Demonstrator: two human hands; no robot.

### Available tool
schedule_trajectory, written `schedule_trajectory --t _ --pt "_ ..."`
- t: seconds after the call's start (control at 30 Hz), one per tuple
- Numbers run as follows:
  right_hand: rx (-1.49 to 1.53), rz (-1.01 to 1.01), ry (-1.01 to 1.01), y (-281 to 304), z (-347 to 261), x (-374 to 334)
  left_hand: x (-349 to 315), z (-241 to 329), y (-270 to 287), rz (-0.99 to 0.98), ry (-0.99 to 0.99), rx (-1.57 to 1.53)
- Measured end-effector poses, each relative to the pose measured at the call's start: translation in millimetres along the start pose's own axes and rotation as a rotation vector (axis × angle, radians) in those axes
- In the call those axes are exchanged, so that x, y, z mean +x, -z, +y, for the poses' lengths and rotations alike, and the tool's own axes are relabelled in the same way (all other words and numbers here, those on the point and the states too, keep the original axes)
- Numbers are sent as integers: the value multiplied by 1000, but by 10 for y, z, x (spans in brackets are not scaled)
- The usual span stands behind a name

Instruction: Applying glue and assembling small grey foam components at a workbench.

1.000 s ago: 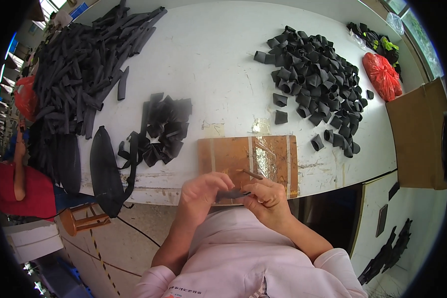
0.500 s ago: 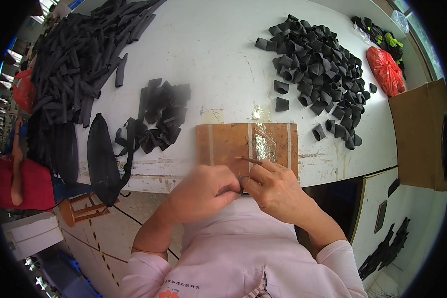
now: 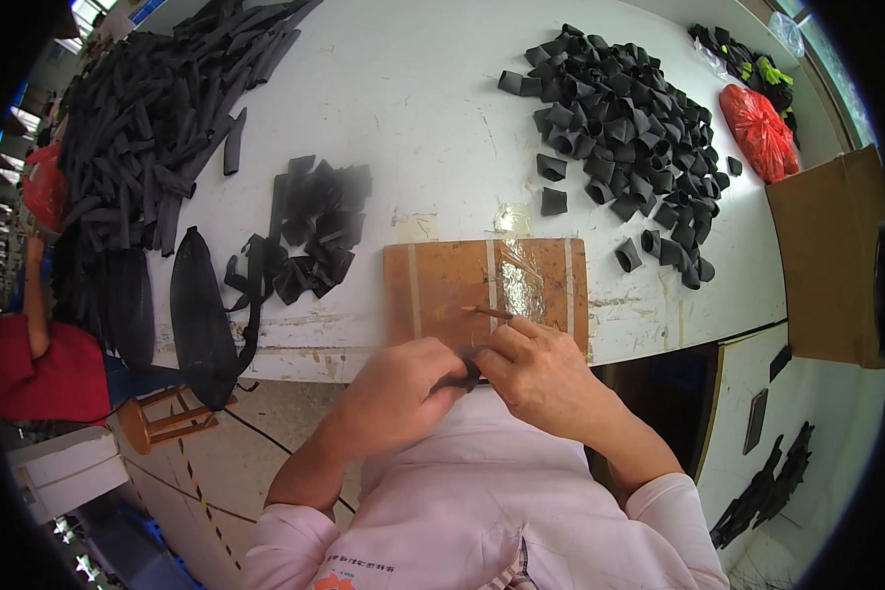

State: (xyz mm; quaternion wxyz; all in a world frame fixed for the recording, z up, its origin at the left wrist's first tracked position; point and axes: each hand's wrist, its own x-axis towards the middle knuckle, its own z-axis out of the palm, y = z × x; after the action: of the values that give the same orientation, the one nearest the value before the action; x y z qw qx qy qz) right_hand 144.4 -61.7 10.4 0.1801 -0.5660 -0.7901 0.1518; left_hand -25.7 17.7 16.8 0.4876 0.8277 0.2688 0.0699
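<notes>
Both my hands meet over the near edge of a brown wooden board (image 3: 452, 285). Between them is a small black piece of material (image 3: 470, 366), mostly covered by my fingers. My left hand (image 3: 400, 391) is closed on its left part. The fingertips of my right hand (image 3: 536, 369) pinch at its right end. My right hand also keeps hold of a thin dark stick with a pale tip (image 3: 495, 313), which points left above the board. Whether it is a pencil or a brush cannot be made out.
Short black tubes (image 3: 639, 128) lie heaped at the right, long black strips (image 3: 138, 128) at the far left. A smaller pile of black pieces (image 3: 315, 231) is left of the board. At right are a red plastic bag (image 3: 760, 133) and a cardboard box (image 3: 828, 261). Another person's red garment (image 3: 44, 369) shows at left.
The black piece shows more between my hands now. My left hand has shifted slightly and its fingers have moved on the piece. The stick stays in my right hand.
</notes>
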Motion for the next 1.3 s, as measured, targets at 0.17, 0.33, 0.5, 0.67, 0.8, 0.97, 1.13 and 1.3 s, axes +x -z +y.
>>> schedule_trajectory --t 0.17,0.33,0.5,0.67,0.8,0.97,1.13,1.3 --pt "14 40 9 -20 13 2 11 -51 -53 3 1 49" --pt "59 49 -73 -33 -5 -7 20 -77 -115 85 7 -9" --pt "243 488 -279 -91 -150 -146 14 -96 -271 329 121 -356" --pt "568 557 -305 -210 -189 -157 55 64 -276 349 68 -449" --pt "554 577 -277 -178 -181 -109 29 49 -303 364 39 -317" --pt "490 581 -219 -246 -109 -98 27 62 -418 374 52 -374" --pt "225 562 -174 -363 -118 -52 83 -120 -687 762 37 -14" --pt "99 550 -324 -477 -47 -40 186 -152 -593 711 238 -746"
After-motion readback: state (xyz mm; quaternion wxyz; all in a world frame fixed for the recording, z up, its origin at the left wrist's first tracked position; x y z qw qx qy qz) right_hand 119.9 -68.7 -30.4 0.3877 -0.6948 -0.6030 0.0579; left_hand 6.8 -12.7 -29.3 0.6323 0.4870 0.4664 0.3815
